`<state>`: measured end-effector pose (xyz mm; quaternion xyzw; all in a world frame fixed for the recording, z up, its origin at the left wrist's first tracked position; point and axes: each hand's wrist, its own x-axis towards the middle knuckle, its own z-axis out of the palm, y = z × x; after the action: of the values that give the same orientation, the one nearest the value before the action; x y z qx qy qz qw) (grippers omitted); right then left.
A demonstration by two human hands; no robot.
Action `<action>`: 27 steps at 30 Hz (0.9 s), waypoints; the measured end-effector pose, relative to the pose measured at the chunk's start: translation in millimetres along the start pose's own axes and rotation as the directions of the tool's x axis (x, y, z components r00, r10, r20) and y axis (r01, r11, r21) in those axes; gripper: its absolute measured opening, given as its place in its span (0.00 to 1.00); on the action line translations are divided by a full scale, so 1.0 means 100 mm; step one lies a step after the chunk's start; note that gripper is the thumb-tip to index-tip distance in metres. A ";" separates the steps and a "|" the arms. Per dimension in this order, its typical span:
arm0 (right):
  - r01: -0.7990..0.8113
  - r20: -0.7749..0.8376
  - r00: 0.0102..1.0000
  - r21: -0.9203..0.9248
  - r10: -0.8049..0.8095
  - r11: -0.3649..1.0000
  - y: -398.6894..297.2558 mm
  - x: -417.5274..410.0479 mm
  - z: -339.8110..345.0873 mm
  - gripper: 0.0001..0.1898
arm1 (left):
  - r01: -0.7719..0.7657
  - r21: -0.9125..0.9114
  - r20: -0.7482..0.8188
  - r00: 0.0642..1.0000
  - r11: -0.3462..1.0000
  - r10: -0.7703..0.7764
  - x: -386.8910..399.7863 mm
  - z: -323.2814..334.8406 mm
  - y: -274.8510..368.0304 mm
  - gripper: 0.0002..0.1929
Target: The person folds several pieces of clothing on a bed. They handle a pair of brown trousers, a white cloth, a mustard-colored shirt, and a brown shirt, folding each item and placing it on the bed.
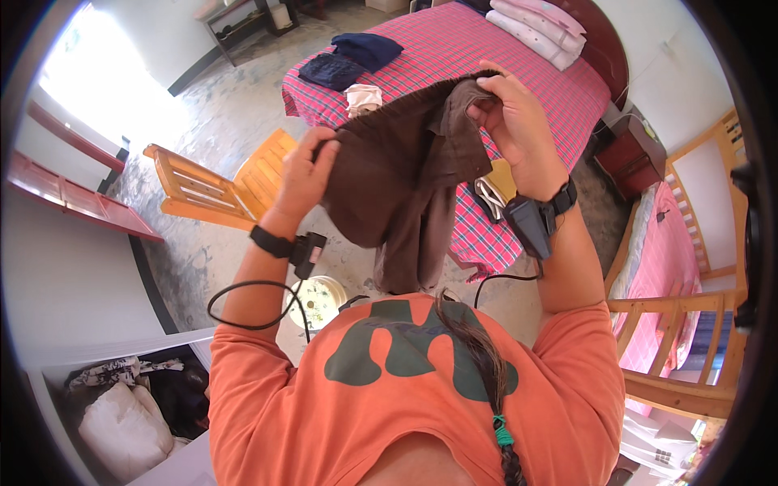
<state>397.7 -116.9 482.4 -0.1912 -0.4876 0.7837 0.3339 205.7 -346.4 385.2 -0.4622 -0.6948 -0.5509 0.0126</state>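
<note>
A pair of dark brown trousers [389,176] hangs from both hands in front of my chest, its legs dangling. My left hand [310,170] pinches the waistband at its left end, thumb on top. At the other end, higher up and to the right, my right hand [510,115] grips the waistband between thumb and fingers. Behind the trousers, folded dark blue clothes [364,51] and a small pale folded cloth [363,97] lie on the bed with a pink checked cover [437,36]. Folded mustard and white clothes [498,182] lie near my right wrist, partly hidden.
A wooden chair [206,188] stands at the left, and a round pale stool or bucket [316,304] is below my left wrist. Rolled quilts [535,30] lie at the bed's head. A nightstand [632,155] and wooden bed frame [674,389] are at the right; an open compartment [55,401] holds clothes.
</note>
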 end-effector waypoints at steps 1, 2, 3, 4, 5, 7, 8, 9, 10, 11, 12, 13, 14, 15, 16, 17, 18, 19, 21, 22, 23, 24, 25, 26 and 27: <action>-0.005 -0.017 1.000 -0.040 0.004 0.999 0.03 0.06 -0.11 0.11 | -0.063 0.061 -0.013 0.998 0.996 0.064 0.04 -0.11 0.09 0.06; -0.056 0.020 0.998 -0.051 0.057 0.997 0.07 0.11 -0.21 0.11 | -0.166 0.140 0.007 0.986 0.976 0.166 0.09 -0.18 0.18 0.05; -0.106 0.054 0.993 -0.060 0.109 0.993 0.12 0.16 -0.30 0.11 | -0.260 0.213 0.028 0.965 0.942 0.260 0.13 -0.25 0.28 0.05; -0.170 0.029 0.985 -0.075 0.172 0.983 0.19 0.20 -0.37 0.11 | -0.296 0.249 0.054 0.955 0.922 0.292 0.17 -0.30 0.36 0.05; -0.154 0.091 0.984 -0.030 0.156 0.988 0.26 0.23 -0.41 0.10 | -0.325 0.280 0.079 0.946 0.903 0.316 0.20 -0.33 0.45 0.05; -0.162 0.040 0.986 0.042 0.160 0.986 0.38 0.25 -0.45 0.09 | -0.374 0.313 0.123 0.927 0.873 0.354 0.23 -0.38 0.60 0.05; -0.163 0.108 0.982 0.073 0.154 0.984 0.40 0.26 -0.46 0.11 | -0.399 0.315 0.139 0.917 0.861 0.373 0.25 -0.39 0.67 0.05; -0.171 0.123 0.980 0.094 0.159 0.981 0.41 0.25 -0.46 0.13 | -0.423 0.315 0.152 0.906 0.849 0.395 0.27 -0.40 0.73 0.05; -0.171 0.160 0.975 0.117 0.151 0.978 0.41 0.25 -0.46 0.16 | -0.430 0.328 0.166 0.903 0.841 0.397 0.28 -0.41 0.79 0.05; -0.167 0.180 0.973 0.120 0.144 0.979 0.40 0.24 -0.46 0.19 | -0.436 0.340 0.177 0.900 0.833 0.399 0.28 -0.42 0.84 0.05; -0.158 0.224 0.966 0.126 0.127 0.979 0.39 0.23 -0.46 0.22 | -0.439 0.355 0.185 0.899 0.825 0.398 0.28 -0.43 0.88 0.05; -0.141 0.339 0.938 0.166 0.078 0.976 0.39 0.23 -0.47 0.25 | -0.443 0.344 0.187 0.896 0.828 0.402 0.29 -0.44 0.92 0.05; -0.121 0.380 0.921 0.060 0.089 0.991 0.40 0.21 -0.47 0.32 | -0.445 0.337 0.187 0.895 0.830 0.404 0.29 -0.46 0.95 0.05; -0.082 0.366 0.923 -0.104 0.114 0.991 0.44 0.19 -0.48 0.32 | -0.446 0.331 0.188 0.895 0.831 0.405 0.30 -0.48 0.98 0.05; -0.027 0.383 0.916 -0.244 0.122 0.969 0.49 0.17 -0.49 0.33 | -0.444 0.335 0.181 0.896 0.831 0.406 0.30 -0.51 1.01 0.05; 0.029 0.396 0.909 -0.378 0.133 0.925 0.56 0.15 -0.50 0.33 | -0.442 0.337 0.176 0.897 0.831 0.406 0.30 -0.53 1.03 0.05; 0.037 0.388 0.913 -0.388 0.127 0.921 0.66 0.14 -0.48 0.36 | -0.442 0.341 0.171 0.897 0.829 0.408 0.30 -0.55 1.05 0.05; 0.239 0.435 0.900 -0.489 -0.003 0.839 0.75 0.12 -0.47 0.37 | -0.428 0.335 0.162 0.904 0.840 0.396 0.31 -0.57 1.06 0.05; 0.485 0.473 0.864 -0.689 -0.173 0.538 0.92 0.03 -0.44 0.39 | -0.396 0.333 0.136 0.918 0.855 0.372 0.32 -0.62 1.08 0.05; 0.661 0.606 0.748 -0.643 -0.269 0.388 0.95 0.00 -0.43 0.44 | -0.394 0.336 0.135 0.919 0.856 0.370 0.32 -0.64 1.09 0.05; 0.720 0.660 0.694 -0.644 -0.287 0.261 0.99 -0.04 -0.39 0.45 | -0.385 0.342 0.126 0.923 0.857 0.364 0.32 -0.66 1.09 0.05; 0.770 0.712 0.632 -0.621 -0.305 0.148 1.03 -0.08 -0.33 0.46 | -0.373 0.353 0.112 0.927 0.858 0.357 0.32 -0.67 1.09 0.05; 0.809 0.762 0.565 -0.588 -0.314 0.030 1.05 -0.12 -0.27 0.47 | -0.357 0.350 0.099 0.933 0.866 0.345 0.32 -0.69 1.08 0.05; 0.826 0.780 0.543 -0.563 -0.311 0.029 1.08 -0.16 -0.19 0.48 | -0.338 0.350 0.081 0.940 0.873 0.331 0.32 -0.70 1.07 0.05; 0.827 0.775 0.540 -0.561 -0.328 0.038 1.10 -0.21 -0.13 0.48 | -0.318 0.348 0.064 0.946 0.882 0.316 0.31 -0.72 1.05 0.05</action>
<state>383.3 -156.7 378.3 0.0691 -0.9211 0.1698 0.3435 222.0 -386.2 509.1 -0.5612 -0.6975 -0.4060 0.1837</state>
